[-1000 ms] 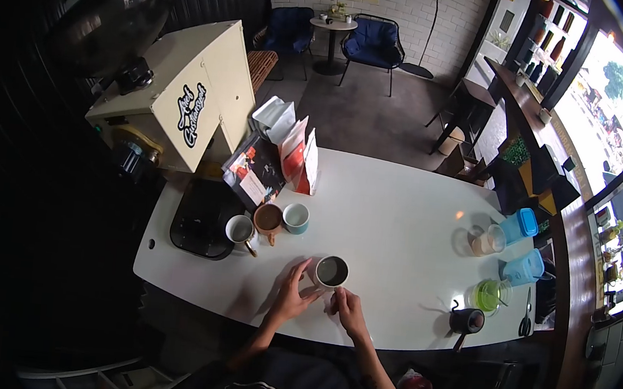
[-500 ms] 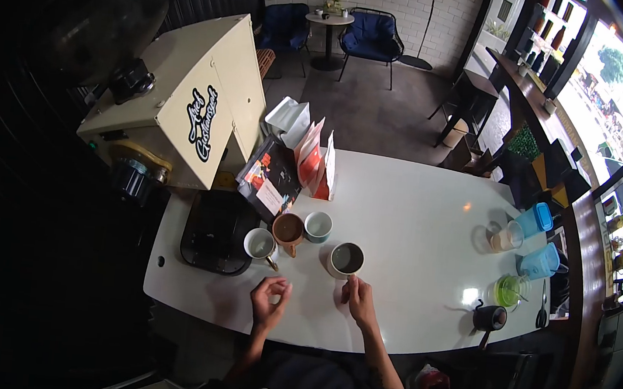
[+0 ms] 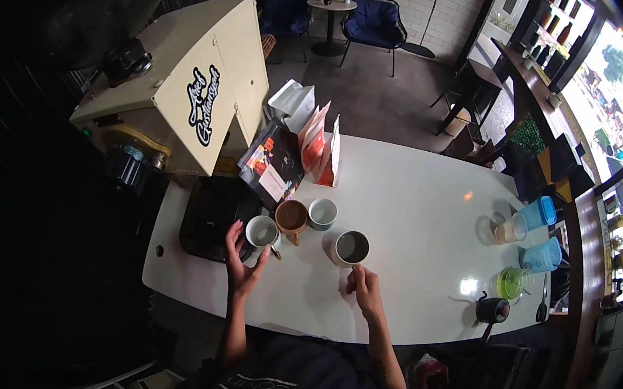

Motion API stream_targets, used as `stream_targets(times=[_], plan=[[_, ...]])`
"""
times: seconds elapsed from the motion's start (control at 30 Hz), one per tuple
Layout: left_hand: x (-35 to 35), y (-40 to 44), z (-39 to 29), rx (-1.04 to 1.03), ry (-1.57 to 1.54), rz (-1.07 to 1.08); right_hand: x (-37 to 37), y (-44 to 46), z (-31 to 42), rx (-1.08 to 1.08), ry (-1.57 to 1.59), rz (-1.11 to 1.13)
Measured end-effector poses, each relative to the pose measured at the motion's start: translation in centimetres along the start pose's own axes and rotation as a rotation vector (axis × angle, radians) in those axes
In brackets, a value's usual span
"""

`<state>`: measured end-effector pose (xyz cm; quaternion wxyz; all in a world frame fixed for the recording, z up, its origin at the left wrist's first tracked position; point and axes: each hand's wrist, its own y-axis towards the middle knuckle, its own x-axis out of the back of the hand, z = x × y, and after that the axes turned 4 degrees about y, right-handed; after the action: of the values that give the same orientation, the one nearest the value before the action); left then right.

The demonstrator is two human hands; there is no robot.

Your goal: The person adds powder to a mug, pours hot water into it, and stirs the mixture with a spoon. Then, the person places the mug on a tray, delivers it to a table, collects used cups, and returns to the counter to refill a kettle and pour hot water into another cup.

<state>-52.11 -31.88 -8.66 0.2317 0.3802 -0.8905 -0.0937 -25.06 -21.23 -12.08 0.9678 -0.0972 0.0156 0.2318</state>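
My right hand (image 3: 366,290) pinches the handle of a light cup (image 3: 352,248) with a dark grey inside, near the front of the white table (image 3: 414,203). My left hand (image 3: 245,261) has its thumb and fingers spread at the near side of a white cup (image 3: 261,232) with a gold handle; whether the fingertips touch it is unclear. Beside that cup stand a brown cup (image 3: 292,216) and a pale blue-grey cup (image 3: 322,214).
A black tray (image 3: 209,219) lies under a cream grinder (image 3: 187,95) at left. Behind the cups stand a dark box (image 3: 273,165) and red-white bags (image 3: 320,151). At right are blue-lidded containers (image 3: 542,255), a green cup (image 3: 510,284), a small dark pot (image 3: 492,310) and scissors (image 3: 542,307).
My left hand has left the held cup, moved left to the white cup and spread its fingers. My right hand keeps its hold on the handle. The camera view has shifted slightly.
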Motion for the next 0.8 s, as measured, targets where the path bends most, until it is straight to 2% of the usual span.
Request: stream_targets(times=[0.07,0.43,0.8], plan=[[-1.0,0.5,-0.3,0.02,-0.099,0.066,0.0,-0.2,0.0,-0.013,0.001,0.002],[-2.1,1.6,1.4,0.053,-0.084,0.078,-0.4,-0.8,-0.2,-0.017,0.019,-0.046],[-2.3,3.6,1.1,0.059,-0.159,0.3,0.4,-0.5,-0.1,0.02,-0.019,-0.046]])
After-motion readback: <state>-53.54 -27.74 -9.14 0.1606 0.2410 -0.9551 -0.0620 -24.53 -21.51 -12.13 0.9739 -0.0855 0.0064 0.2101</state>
